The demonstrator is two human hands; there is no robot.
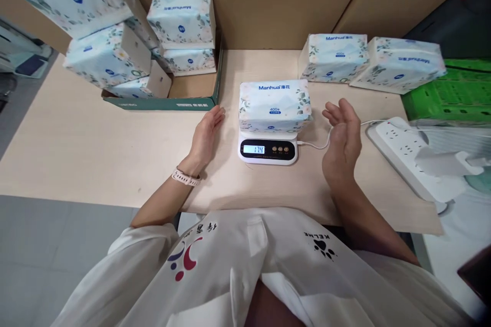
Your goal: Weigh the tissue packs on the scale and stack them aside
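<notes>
A tissue pack (274, 104) with a light blue floral wrapper rests on a white digital scale (267, 152), covering most of its platform. The lit display seems to read 174, perhaps with a decimal point. To the left of the scale, my left hand (207, 130) is held on edge with the fingers stretched out, touching no pack. My right hand (342, 138) is raised on the other side, apart from the pack, its fingers loosely curved and nothing in it. A thin white cable (320, 146) runs from the scale's right side behind my right hand.
Several tissue packs (107, 56) are stacked in a shallow green-sided cardboard box (161, 103) at left. Two more packs (333, 59) stand at the back right. A white power strip (412, 158) with a plugged-in adapter lies right, near a green crate (452, 92). Brown panels (268, 5) border the table's back.
</notes>
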